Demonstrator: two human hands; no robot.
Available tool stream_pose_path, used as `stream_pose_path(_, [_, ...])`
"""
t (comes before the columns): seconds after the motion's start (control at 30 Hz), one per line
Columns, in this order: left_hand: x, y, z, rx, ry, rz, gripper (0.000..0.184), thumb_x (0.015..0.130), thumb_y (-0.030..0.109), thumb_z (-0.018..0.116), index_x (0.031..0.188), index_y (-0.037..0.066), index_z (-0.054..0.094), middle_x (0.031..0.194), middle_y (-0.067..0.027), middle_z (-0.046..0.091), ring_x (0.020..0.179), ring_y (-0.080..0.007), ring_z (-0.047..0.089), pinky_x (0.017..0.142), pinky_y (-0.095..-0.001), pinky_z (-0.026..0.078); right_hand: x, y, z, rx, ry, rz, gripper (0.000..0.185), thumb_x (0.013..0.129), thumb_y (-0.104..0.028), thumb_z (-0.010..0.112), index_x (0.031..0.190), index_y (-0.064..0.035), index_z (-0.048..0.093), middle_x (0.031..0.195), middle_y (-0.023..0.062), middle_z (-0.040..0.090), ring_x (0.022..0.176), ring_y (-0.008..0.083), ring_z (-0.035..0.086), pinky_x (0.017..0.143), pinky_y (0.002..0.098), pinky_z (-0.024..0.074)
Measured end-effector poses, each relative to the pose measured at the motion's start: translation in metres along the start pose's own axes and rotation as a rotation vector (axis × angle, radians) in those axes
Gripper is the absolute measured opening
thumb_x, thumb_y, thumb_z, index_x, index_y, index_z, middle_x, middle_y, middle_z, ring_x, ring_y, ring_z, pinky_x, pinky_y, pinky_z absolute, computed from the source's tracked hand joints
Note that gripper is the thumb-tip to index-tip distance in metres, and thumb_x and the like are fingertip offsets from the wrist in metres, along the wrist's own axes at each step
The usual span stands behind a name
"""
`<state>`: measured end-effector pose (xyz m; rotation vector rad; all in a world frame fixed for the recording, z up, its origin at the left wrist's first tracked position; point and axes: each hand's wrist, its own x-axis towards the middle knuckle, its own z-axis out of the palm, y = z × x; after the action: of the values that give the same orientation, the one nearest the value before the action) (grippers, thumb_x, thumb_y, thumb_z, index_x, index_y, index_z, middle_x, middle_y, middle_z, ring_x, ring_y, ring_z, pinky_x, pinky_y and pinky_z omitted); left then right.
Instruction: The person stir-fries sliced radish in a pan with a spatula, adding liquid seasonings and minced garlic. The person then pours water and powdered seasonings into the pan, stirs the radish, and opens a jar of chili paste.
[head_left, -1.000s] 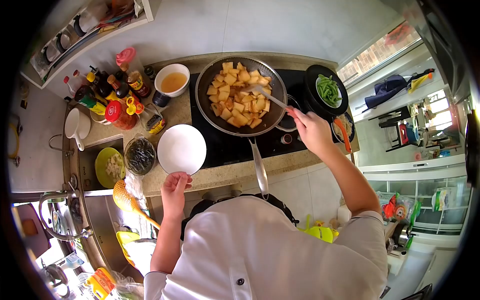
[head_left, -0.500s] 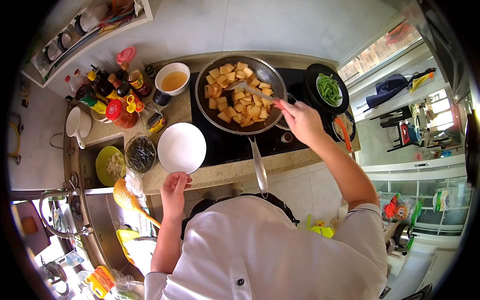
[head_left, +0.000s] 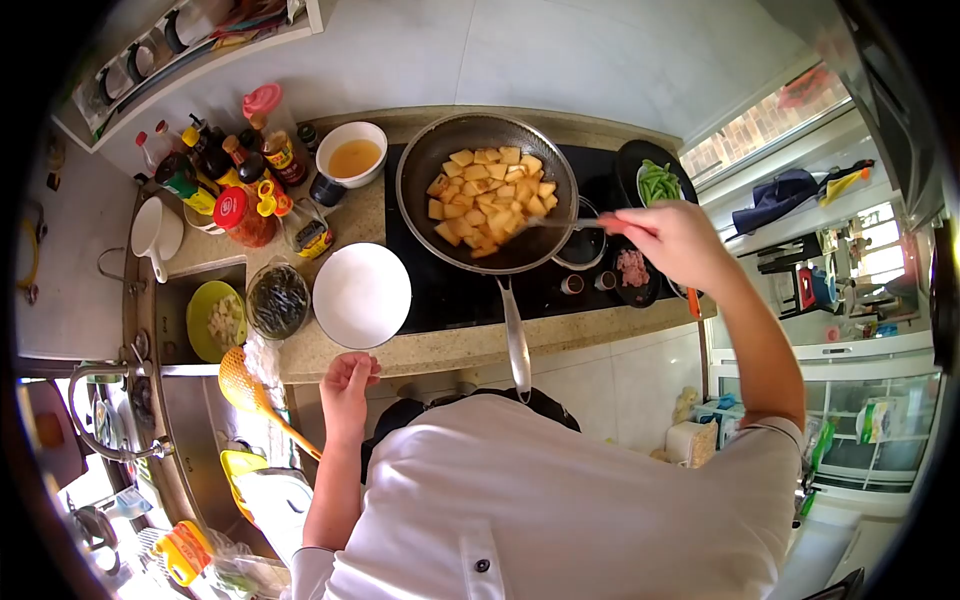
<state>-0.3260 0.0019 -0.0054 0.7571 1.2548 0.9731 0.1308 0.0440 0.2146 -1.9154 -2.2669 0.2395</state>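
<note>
My right hand (head_left: 672, 240) is closed around the red handle of a spatula (head_left: 568, 223). The spatula's far end reaches over the right rim of a dark frying pan (head_left: 407, 200), beside the browned potato chunks (head_left: 490, 195) in it. A metal pan handle (head_left: 515, 335) points toward me, with no hand on it. My left hand (head_left: 348, 388) hovers just in front of the counter edge with its fingers curled in, and nothing shows in it. Right above that hand stands a plain white bowl (head_left: 362, 297), seemingly apart from the fingers.
At the right are a dish of green peppers (head_left: 656, 182), a plate of chopped pink meat (head_left: 633, 268) and small jars. Sauce bottles (head_left: 205, 170), a bowl of beaten-egg-coloured liquid (head_left: 354, 158) and a bowl of dark strips (head_left: 279, 302) crowd the left. An orange skimmer (head_left: 245, 385) lies by the sink.
My right hand has drawn the spatula rightward, from the middle of the pan to its rim. The potato chunks have shifted and gathered. My left hand has dropped slightly away from the white bowl.
</note>
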Motion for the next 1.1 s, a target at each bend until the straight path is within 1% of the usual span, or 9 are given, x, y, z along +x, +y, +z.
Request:
stream_pose_path(0.23, [-0.006,0.003,0.000,0.017,0.050,0.027,0.012,0.101,0.015,0.066,0.103,0.003,0.068,0.094,-0.0033,0.072,0.087,-0.0114,0.067,0.077,-0.0272,0.054,0.033,0.030,-0.009,0.072,0.052,0.244,0.025,0.101,-0.026,0.061,0.113,-0.0130,0.078,0.075,0.0110,0.073,0.061,0.0242,0.067,0.061,0.0348,0.0518])
stream_pose_path(0.33, [-0.006,-0.008,0.013,0.062,0.004,0.004,0.014,0.101,0.014,0.066,0.105,0.002,0.069,0.094,-0.0039,0.072,0.088,-0.0120,0.068,0.077,-0.0280,0.056,0.047,0.066,-0.033,0.094,-0.104,0.474,0.037,0.101,-0.029,0.055,0.091,0.0012,0.075,0.066,0.0126,0.069,0.057,0.0207,0.067,0.060,0.0374,0.0532])
stream_pose_path(0.43, [0.009,-0.022,0.058,0.112,-0.311,-0.152,0.023,0.101,0.017,0.065,0.114,-0.002,0.065,0.104,-0.0098,0.070,0.095,-0.0191,0.070,0.081,-0.0324,0.059,0.075,0.072,-0.025,0.096,-0.256,0.677,0.042,0.100,-0.030,0.055,0.081,0.0025,0.072,0.064,0.0134,0.069,0.053,0.0209,0.066,0.060,0.0383,0.0534])
stream_pose_path(0.53, [0.025,-0.033,0.124,0.195,-0.632,-0.380,0.050,0.101,0.027,0.067,0.136,-0.004,0.050,0.109,-0.0142,0.069,0.099,-0.0211,0.070,0.082,-0.0355,0.059,0.094,0.070,0.011,-0.082,-0.276,0.456,0.051,0.097,-0.043,0.064,0.079,0.0035,0.072,0.071,0.0216,0.069,0.065,0.0369,0.067,0.067,0.0454,0.0542])
stream_pose_path(0.6, [0.027,-0.029,0.162,0.142,-0.760,-0.581,0.056,0.101,0.034,0.067,0.137,-0.004,0.047,0.106,-0.0147,0.069,0.096,-0.0218,0.071,0.083,-0.0368,0.060,0.090,0.049,0.023,-0.042,-0.195,0.325,0.044,0.094,-0.039,0.069,0.083,0.0034,0.072,0.076,0.0251,0.068,0.072,0.0406,0.068,0.070,0.0468,0.0540])
stream_pose_path(0.77, [0.010,-0.024,0.183,0.185,-0.755,-0.533,0.042,0.102,0.034,0.066,0.120,-0.002,0.056,0.095,-0.0126,0.069,0.086,-0.0219,0.072,0.080,-0.0381,0.060,0.052,0.015,0.012,-0.126,0.030,0.026,0.031,0.096,-0.028,0.067,0.084,0.0007,0.070,0.080,0.0257,0.068,0.079,0.0451,0.066,0.072,0.0510,0.0539])
stream_pose_path(0.9, [0.007,-0.020,0.169,0.108,-0.776,-0.557,0.042,0.103,0.033,0.065,0.129,0.002,0.054,0.097,-0.0110,0.070,0.086,-0.0222,0.073,0.078,-0.0343,0.058,0.038,0.024,-0.013,-0.282,0.066,0.059,0.034,0.097,-0.030,0.067,0.083,0.0007,0.072,0.080,0.0260,0.068,0.077,0.0453,0.067,0.072,0.0525,0.0543])
stream_pose_path(0.97, [0.006,-0.017,0.167,0.150,-0.776,-0.577,0.044,0.103,0.033,0.065,0.132,0.002,0.053,0.099,-0.0114,0.071,0.088,-0.0227,0.073,0.082,-0.0349,0.059,0.038,0.024,-0.018,-0.382,-0.099,0.238,0.037,0.097,-0.032,0.067,0.082,0.0010,0.073,0.080,0.0264,0.068,0.077,0.0457,0.067,0.071,0.0531,0.0547])
stream_pose_path(1.1, [0.007,-0.019,0.165,0.141,-0.767,-0.582,0.047,0.103,0.034,0.065,0.134,0.002,0.053,0.099,-0.0115,0.071,0.089,-0.0229,0.073,0.084,-0.0352,0.059,0.042,0.001,-0.012,-0.174,-0.222,0.331,0.036,0.096,-0.030,0.068,0.079,0.0011,0.073,0.077,0.0277,0.067,0.077,0.0460,0.067,0.070,0.0523,0.0538])
